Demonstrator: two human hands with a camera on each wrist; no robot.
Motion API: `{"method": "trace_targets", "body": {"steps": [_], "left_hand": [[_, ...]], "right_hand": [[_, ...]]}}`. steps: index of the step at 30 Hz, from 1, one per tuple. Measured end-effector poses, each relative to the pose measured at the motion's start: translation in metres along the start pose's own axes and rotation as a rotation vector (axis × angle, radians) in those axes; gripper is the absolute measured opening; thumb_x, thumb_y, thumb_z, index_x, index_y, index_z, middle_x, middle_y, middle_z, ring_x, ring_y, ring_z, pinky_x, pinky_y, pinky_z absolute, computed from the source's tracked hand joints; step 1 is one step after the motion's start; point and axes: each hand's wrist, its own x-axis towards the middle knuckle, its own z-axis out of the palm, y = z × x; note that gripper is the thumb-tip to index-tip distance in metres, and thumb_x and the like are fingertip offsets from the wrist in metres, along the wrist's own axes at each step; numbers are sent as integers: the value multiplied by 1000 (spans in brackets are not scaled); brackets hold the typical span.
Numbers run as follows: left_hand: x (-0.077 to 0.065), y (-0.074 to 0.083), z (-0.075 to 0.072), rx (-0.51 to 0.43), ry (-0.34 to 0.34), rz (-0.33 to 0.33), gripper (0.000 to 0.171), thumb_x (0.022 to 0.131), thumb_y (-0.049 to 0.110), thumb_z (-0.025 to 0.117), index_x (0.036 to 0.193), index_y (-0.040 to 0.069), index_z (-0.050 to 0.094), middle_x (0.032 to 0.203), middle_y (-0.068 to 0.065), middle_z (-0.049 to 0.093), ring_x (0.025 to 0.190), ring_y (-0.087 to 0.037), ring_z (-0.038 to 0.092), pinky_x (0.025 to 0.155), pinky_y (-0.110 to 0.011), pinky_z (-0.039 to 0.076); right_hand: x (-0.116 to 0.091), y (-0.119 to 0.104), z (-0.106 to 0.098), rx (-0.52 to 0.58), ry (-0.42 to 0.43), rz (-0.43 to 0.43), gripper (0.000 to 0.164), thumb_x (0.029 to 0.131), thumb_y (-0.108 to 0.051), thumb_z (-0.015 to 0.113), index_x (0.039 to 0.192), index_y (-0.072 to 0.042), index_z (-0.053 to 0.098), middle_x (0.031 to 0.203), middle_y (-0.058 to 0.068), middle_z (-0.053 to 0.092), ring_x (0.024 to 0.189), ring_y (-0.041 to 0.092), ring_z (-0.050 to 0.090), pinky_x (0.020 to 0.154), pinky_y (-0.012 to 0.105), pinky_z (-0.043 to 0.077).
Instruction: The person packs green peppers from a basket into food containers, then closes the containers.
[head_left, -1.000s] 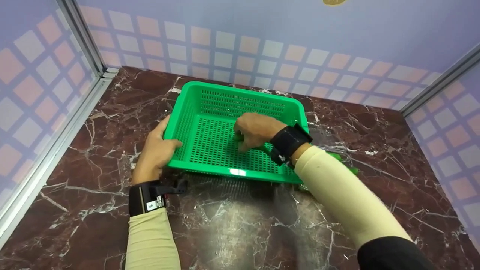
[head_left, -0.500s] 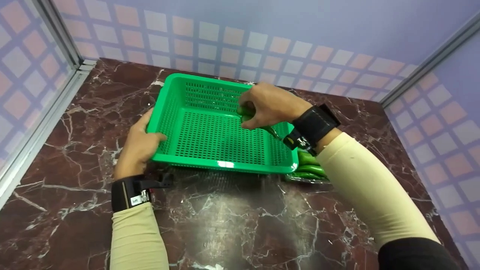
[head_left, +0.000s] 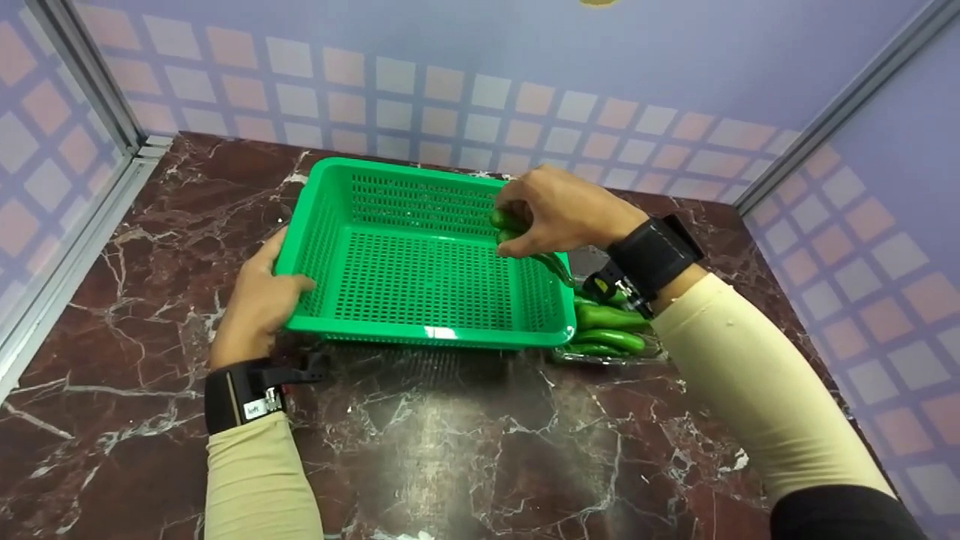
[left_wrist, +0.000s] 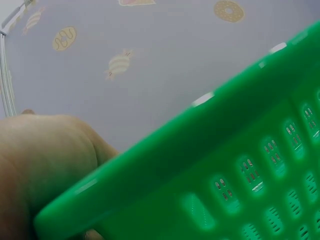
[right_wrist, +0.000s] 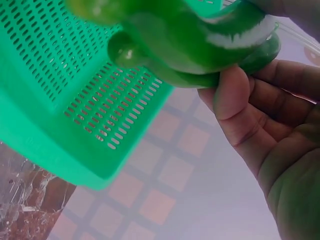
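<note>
A green plastic basket (head_left: 431,334) with slotted walls stands on the marbled surface, no peppers visible inside it. My left hand (head_left: 259,304) grips its left rim, thumb over the edge and fingers outside; the left wrist view shows the hand (left_wrist: 47,160) against the rim (left_wrist: 165,145). Over the basket's right side, my right hand (head_left: 566,210) pinches green peppers (head_left: 511,225) between thumb and fingers. At least two glossy curved peppers (right_wrist: 185,45) show in the right wrist view, above the basket wall. More green peppers (head_left: 611,337) lie right of the basket, partly hidden by my right wrist.
Those loose peppers lie in a clear plastic tray (head_left: 615,360) close against the basket's right side. A dark red marbled tabletop (head_left: 480,442) lies below everything. Tiled-pattern panels (head_left: 420,97) stand behind and at both sides, with a metal corner strip (head_left: 90,82) at the left.
My right hand has risen from low inside the basket and moved toward its right side, with peppers in its grip. The view has shifted, showing more of the tray. My left hand keeps the rim.
</note>
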Motion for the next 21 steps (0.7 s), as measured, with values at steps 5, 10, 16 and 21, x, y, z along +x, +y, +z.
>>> {"method": "trace_targets", "body": {"steps": [5,10,16,21], "left_hand": [[-1,1,0,0,0,-2,98,90,-1,56,169,34,9,162,-21,33,112,-28,51,80,-31,55],[-1,0,-1,31,-1,24,97,91,-1,55,169,31,9,161,-24,34,116,-28,49,81,-31,53],[-1,0,-2,46,-2,30,97,91,-1,56,169,30,7,163,-24,31,113,-26,49,80,-29,53],[-1,-1,-1,59,-2,41,96,92,-1,55,169,29,8,165,-24,30,120,-29,46,84,-31,49]], "right_hand": [[-11,2,-4,15,27,9,26,84,-31,84,86,-12,66,75,-1,57,65,13,49,58,24,42],[-30,9,-6,60,90,49,27,84,-27,85,99,-9,71,81,2,65,69,14,55,63,25,50],[-58,25,-1,116,173,101,44,86,-26,85,124,-9,70,91,3,71,77,14,62,73,25,54],[-85,43,10,186,264,156,42,86,-23,85,122,-8,69,94,5,72,79,15,65,72,21,57]]}}
